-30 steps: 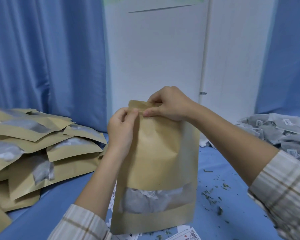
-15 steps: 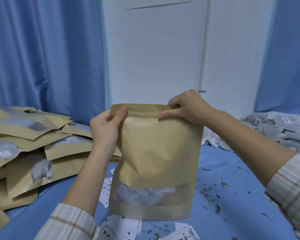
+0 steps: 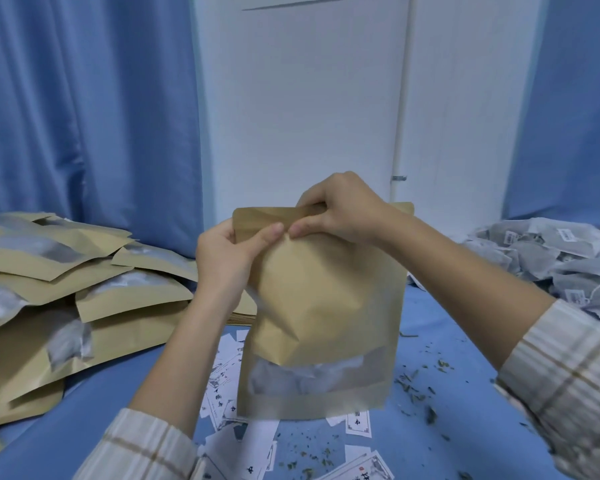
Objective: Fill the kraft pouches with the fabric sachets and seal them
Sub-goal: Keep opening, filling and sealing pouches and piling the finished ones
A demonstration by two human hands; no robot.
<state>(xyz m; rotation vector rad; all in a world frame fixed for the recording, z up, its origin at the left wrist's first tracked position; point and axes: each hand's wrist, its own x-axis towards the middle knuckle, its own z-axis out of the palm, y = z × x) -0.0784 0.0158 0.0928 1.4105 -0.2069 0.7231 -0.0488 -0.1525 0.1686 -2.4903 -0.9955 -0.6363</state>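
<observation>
— Where's the pouch you're working on?

— Upright in front of me, the kraft pouch held above the table. My left hand pinches its top strip from the left, my right hand from the right, thumbs nearly meeting at the middle.

— And inside?

— Sachets sit low in it, behind its window.

— What's around you?

— The stack of pouches lies to my left. The heap of fabric sachets is far right, toward the back. Paper slips lie under and before the pouch, crumbs just right of it. Behind everything, a door between curtains.
</observation>
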